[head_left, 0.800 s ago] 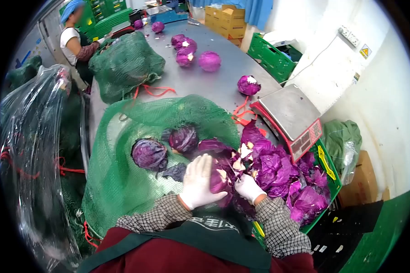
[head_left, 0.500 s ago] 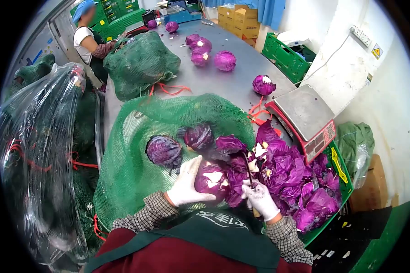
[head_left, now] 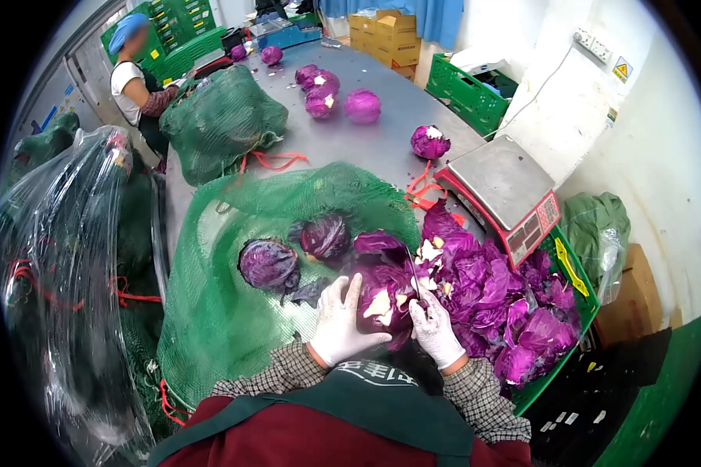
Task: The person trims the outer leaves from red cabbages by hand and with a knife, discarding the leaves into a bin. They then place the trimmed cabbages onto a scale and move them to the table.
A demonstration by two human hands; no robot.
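My left hand (head_left: pixel 343 325), in a white glove, grips the side of a red cabbage (head_left: pixel 378 305) with a pale cut base facing up. On the cabbage's right, my gloved right hand (head_left: pixel 436 331) is closed around a knife; its thin dark blade (head_left: pixel 411 268) points away from me beside the cabbage. The knife's handle is mostly hidden in the fist. Two more red cabbages, one on the left (head_left: pixel 269 265) and one farther back (head_left: pixel 325 237), lie on a green mesh bag (head_left: pixel 210 303). Loose purple leaves (head_left: pixel 483 280) are heaped right of my hands.
A green crate (head_left: pixel 588 307) under the leaves borders a red-sided scale (head_left: pixel 498 183). Several trimmed cabbages (head_left: pixel 362 107) sit farther along the metal table (head_left: pixel 389 156). A full mesh bag (head_left: pixel 222 121) stands back left, near another person (head_left: pixel 136 86). Plastic-wrapped sacks (head_left: pixel 70 272) line the left.
My left hand and the cabbage have shifted right, closer to the leaves. My right hand with the knife has come up against the cabbage's side. The whole view has shifted slightly.
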